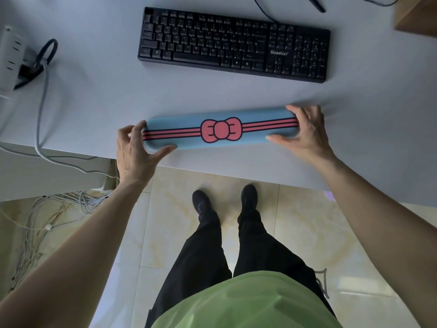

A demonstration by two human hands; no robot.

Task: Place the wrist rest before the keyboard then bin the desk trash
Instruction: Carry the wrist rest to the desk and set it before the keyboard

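A long blue wrist rest [189, 125] with pink stripes and a pink bow lies on the white desk [94, 110], close to its near edge. My left hand [134, 150] grips its left end, thumb under the front side. My right hand [305, 133] grips its right end. A black keyboard [234, 45] sits farther back on the desk, a wide gap of bare desk between it and the wrist rest. No trash or bin is in view.
A white power strip [9, 58] with a black plug and grey cable [41, 95] lies at the desk's left. A wooden box corner [418, 17] stands at the back right. Loose cables [47, 209] lie on the tiled floor, left of my feet.
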